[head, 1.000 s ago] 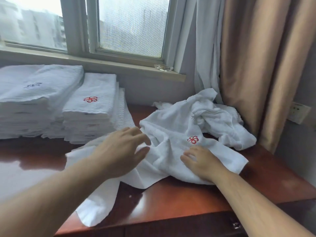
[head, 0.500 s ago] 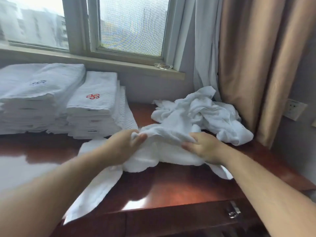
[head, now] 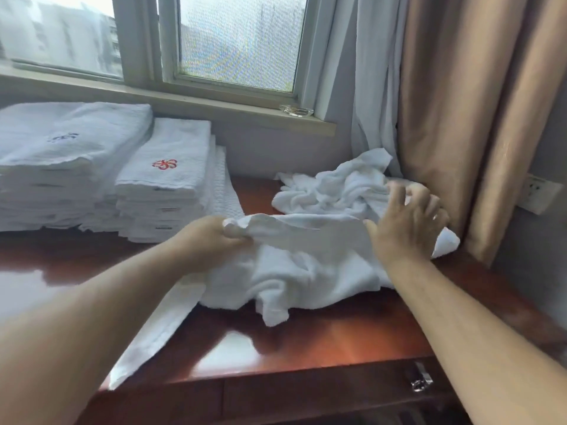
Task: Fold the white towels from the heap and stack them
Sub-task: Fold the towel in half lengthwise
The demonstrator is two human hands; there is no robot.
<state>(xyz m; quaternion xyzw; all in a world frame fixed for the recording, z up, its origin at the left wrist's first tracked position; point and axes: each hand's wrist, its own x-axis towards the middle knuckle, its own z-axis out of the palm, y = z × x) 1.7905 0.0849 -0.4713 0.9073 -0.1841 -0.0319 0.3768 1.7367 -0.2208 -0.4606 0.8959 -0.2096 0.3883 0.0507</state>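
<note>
A crumpled white towel [head: 294, 265] lies on the reddish wooden table [head: 322, 342] in front of me. My left hand [head: 211, 237] grips its bunched upper edge. My right hand [head: 408, 225] hovers with fingers spread over the towel's right end, beside the heap of white towels [head: 334, 188] at the back right; its motion is blurred. A stack of folded towels with a red emblem [head: 165, 182] stands at the left, and a wider stack with a blue emblem [head: 61, 161] beside it. Another white towel [head: 156, 329] trails over the table's front edge.
A window sill [head: 214, 105] runs behind the table with a small glass dish [head: 297, 111] on it. White and tan curtains [head: 460, 111] hang at the right, next to a wall socket [head: 540, 191]. A drawer handle [head: 422, 380] shows below the front edge.
My right hand let go of the towel's edge and rose to the right with spread fingers. My left hand kept its grip and lifted the edge slightly.
</note>
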